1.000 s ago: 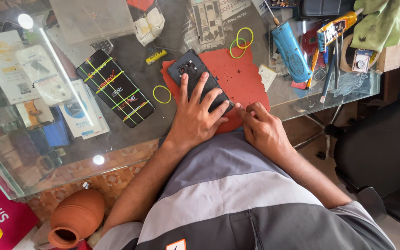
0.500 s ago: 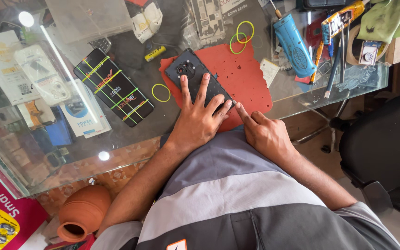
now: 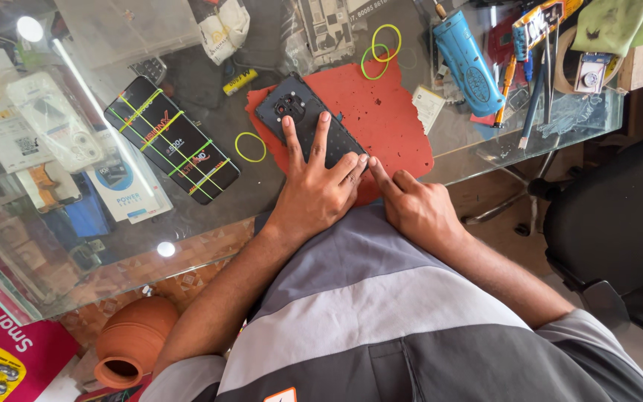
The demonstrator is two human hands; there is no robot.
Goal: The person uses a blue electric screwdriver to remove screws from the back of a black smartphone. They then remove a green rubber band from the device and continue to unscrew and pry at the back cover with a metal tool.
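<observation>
Both hands press flat, unclenched: left hand point(image 3: 314, 190) spread over the black phone point(image 3: 308, 126), right hand point(image 3: 411, 208) fingertip at its lower edge. Phone lies upper centre on a red mat point(image 3: 388, 123), glass table point(image 3: 210, 223).

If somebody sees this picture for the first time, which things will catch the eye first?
First, the left hand lying flat on a dark phone back with a round camera module, on a red mat in the middle of the glass table. The right hand points one finger at the phone's lower corner. Farther left lies a black box bound with yellow rubber bands.
</observation>
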